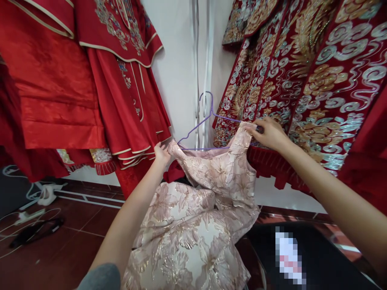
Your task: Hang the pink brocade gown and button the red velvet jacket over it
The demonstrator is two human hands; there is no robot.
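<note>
A pale pink dress [199, 217] with a gold floral brocade hangs from a thin purple wire hanger [208, 121] in front of me. My left hand [161, 153] is closed on the dress's left shoulder at the hanger's left end. My right hand [269, 132] pinches the dress's right shoulder strap against the hanger's right arm. The skirt of the dress drapes down toward my lap.
Red embroidered robes [99, 80] hang at the left. Heavily beaded red and gold gowns [302, 80] hang at the right. A white wall [181, 60] with hanging white straps is between them. White and black cables [33, 217] lie on the dark red tile floor at the left.
</note>
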